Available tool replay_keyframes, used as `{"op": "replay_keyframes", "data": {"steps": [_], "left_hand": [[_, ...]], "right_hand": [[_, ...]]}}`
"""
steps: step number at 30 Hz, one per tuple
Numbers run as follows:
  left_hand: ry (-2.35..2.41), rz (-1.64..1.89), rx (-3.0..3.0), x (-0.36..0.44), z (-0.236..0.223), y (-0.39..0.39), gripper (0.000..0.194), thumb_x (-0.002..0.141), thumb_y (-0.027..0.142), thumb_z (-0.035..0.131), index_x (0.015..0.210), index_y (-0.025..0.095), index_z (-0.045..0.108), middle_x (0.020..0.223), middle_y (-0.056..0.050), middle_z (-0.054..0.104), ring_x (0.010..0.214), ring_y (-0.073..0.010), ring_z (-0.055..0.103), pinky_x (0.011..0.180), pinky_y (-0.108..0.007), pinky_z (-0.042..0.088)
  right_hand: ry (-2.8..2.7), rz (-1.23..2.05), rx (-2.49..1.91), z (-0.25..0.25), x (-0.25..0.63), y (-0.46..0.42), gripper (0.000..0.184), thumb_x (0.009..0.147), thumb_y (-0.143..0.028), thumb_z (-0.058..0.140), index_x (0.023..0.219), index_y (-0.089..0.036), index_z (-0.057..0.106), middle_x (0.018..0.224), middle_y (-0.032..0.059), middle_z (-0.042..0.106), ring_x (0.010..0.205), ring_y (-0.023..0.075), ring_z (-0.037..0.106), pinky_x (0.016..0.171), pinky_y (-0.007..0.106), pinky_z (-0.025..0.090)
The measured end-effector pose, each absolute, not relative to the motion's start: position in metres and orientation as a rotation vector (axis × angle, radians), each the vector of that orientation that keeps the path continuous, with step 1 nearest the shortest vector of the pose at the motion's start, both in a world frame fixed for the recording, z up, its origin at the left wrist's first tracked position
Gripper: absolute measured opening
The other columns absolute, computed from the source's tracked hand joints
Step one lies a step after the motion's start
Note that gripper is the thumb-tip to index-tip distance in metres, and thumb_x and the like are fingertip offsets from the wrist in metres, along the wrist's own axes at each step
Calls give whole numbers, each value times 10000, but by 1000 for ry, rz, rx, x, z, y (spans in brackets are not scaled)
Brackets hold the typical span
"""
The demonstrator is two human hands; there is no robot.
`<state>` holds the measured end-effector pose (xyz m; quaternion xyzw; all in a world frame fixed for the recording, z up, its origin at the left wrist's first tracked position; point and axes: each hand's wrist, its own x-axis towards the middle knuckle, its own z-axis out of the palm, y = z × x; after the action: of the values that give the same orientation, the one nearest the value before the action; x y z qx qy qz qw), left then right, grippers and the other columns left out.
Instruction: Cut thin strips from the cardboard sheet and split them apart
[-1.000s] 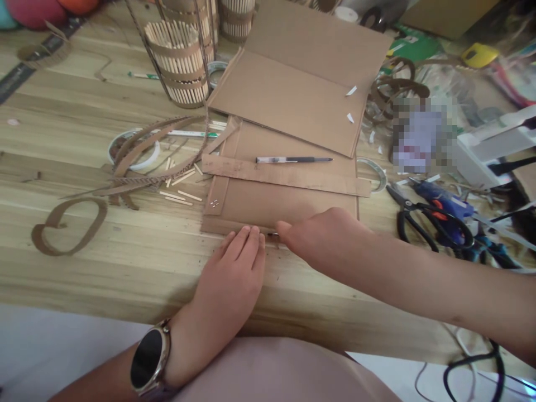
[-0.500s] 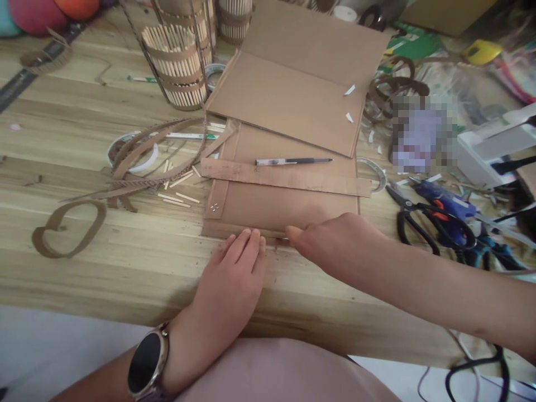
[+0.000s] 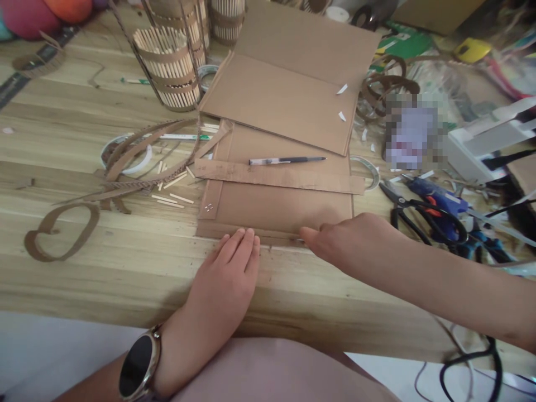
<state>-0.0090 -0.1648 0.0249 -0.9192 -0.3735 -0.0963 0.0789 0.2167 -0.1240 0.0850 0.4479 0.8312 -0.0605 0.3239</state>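
Cardboard [image 3: 268, 212] at centre lies under the outstretched, close-set fingertips of the left hand [image 3: 221, 285]; the right hand [image 3: 355, 240] hides its grip. Upper left, a stick basket [image 3: 167, 67] stands, contents unclear.

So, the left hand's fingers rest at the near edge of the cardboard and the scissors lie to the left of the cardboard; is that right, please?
Not quite: the scissors lie to the right of the cardboard, as the head view shows. The left hand does rest its fingers at the near edge.

Tool [image 3: 299, 240] mostly hidden by right hand [image 3: 352, 240], pixelated object [image 3: 410, 135], orange ball [image 3: 74, 9] cropped
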Motion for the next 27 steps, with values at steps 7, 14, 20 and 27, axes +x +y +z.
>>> {"op": "replay_keyframes", "data": {"steps": [7,14,20,27], "left_hand": [[-1110,-279,-2759,-10,26,-165,423,931,11,326,1166,13,678,1184,-177,701,1100,-273,662,941,-391,551],[-1090,-298,-2757,-11,25,-164,437,932,9,307,1172,6,672,1190,-179,699,1096,-274,663,934,-389,554],[-1092,-268,-2783,-12,24,-165,440,936,12,306,1197,3,660,1217,-177,687,1122,-278,652,957,-396,550],[-1094,-244,-2795,-12,23,-165,434,938,15,315,1215,-3,648,1236,-192,673,1125,-284,647,964,-407,543]], "right_hand": [[2212,-180,1213,81,230,-126,357,690,24,497,917,-231,601,548,-5,600,435,161,542,462,284,213],[2244,-151,1190,76,240,-128,320,705,-5,504,918,-226,593,538,-26,562,424,143,516,447,274,169],[2231,-154,1175,79,245,-127,377,699,11,483,960,-236,598,537,-14,565,443,154,543,443,280,139],[2176,-211,1189,86,242,-124,388,705,43,506,965,-223,616,549,-5,598,443,159,543,449,266,156]]}}
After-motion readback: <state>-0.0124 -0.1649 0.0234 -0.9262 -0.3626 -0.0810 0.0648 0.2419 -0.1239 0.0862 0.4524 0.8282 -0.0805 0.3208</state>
